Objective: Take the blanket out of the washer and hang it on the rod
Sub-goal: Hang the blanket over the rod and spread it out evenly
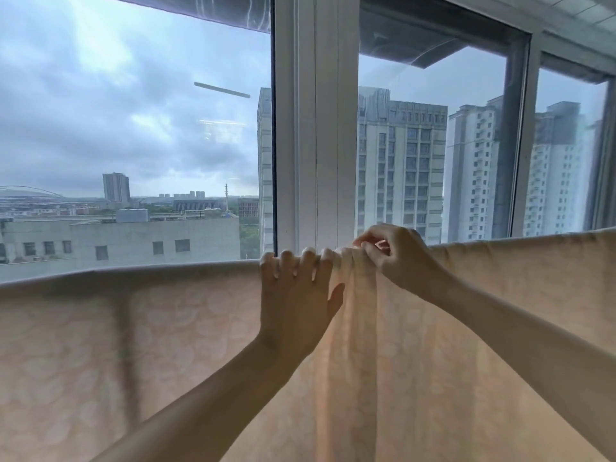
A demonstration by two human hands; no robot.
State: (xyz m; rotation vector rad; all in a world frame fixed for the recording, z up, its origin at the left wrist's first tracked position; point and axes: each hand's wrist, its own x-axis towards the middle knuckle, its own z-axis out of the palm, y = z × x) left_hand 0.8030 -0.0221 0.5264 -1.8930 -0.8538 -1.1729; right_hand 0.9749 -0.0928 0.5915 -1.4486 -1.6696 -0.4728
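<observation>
Left hand [296,295] and right hand [396,255] grip blanket [133,345] hanging spread left-to-right.

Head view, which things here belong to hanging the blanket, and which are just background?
Belongs to the job: blanket, hung over what is presumably the rod, hidden beneath it; left hand, fingers hooked over its top edge; right hand, pinching a bunched fold.
Just there: window frame; tower blocks outside; cloudy sky.
</observation>
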